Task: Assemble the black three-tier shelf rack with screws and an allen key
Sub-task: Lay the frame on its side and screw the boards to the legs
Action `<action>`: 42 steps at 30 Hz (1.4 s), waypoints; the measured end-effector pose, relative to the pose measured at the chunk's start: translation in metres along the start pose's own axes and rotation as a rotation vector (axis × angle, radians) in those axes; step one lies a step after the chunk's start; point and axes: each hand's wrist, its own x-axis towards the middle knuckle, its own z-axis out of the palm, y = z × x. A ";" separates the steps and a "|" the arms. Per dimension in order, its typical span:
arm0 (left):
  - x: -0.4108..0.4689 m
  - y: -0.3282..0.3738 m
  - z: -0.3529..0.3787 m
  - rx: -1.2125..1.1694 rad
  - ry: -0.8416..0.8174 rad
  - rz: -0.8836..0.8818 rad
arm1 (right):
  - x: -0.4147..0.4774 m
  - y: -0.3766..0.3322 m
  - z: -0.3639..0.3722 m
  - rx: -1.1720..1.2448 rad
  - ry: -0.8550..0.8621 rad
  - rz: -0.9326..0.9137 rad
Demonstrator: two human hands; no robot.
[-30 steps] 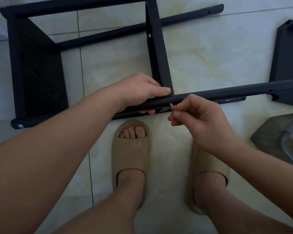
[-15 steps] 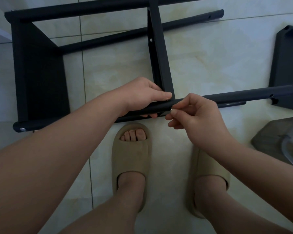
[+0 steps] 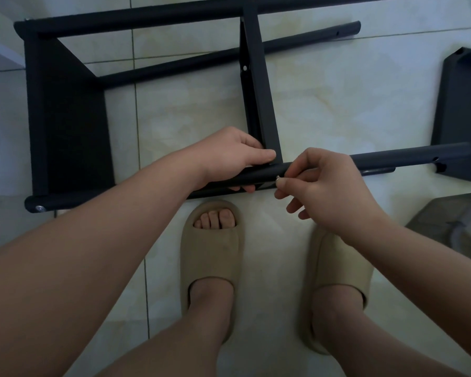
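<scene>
The rack point(image 3: 65, 118) lies sideways on the floor point(image 3: 337, 91). The left hand point(image 3: 234, 156) grips its near pole point(image 3: 392, 159); the right hand point(image 3: 329, 186) pinches a tiny screw point(image 3: 278, 178) there. Probably stiff, light; hold beside the joint.

Free passage over bare floor tiles point(image 3: 337, 104) between middle panel point(image 3: 259, 91) and loose black shelf point(image 3: 460, 110) at right. Barred in front by near tube point(image 3: 405, 157), behind by rear tube point(image 3: 201, 60). Left bay walled by end panel point(image 3: 65, 126). Crowded on this side of near tube by two slippers point(image 3: 210, 254).
</scene>
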 end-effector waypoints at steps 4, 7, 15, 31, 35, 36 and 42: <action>-0.001 0.000 0.000 0.009 -0.001 0.008 | -0.003 0.007 0.009 0.004 0.037 -0.084; -0.002 0.000 0.001 0.022 -0.002 0.014 | -0.004 0.009 0.011 0.027 0.050 -0.098; -0.002 -0.002 0.005 0.051 0.024 0.047 | -0.005 0.005 0.009 0.121 0.025 -0.048; -0.001 -0.003 0.007 0.034 0.011 0.050 | -0.007 0.010 0.008 0.200 0.013 -0.039; 0.000 -0.004 0.006 0.030 0.016 0.038 | -0.010 0.012 0.007 0.317 0.016 0.008; 0.000 -0.004 0.006 0.031 0.016 0.038 | -0.011 0.013 0.008 0.340 0.020 0.020; 0.001 -0.004 0.007 0.021 0.030 0.040 | -0.009 0.015 0.011 0.164 0.070 -0.078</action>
